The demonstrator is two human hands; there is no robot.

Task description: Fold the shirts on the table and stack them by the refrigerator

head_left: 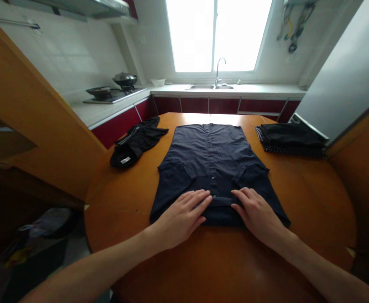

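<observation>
A dark navy button-up shirt lies front side up on the wooden table, its collar end towards me and its button placket running away down the middle. Both short sleeves rest against the body, one on each side. My left hand lies on the shirt just left of the collar, with fingers stretched out and nothing held. To the right of the collar, my right hand touches the fabric, its fingers slightly bent and its thumb apart from them.
On the table, a crumpled black garment with a white label lies at left. Folded black clothes are stacked at right. Beyond are a counter with a sink, a stove with pans, and a window.
</observation>
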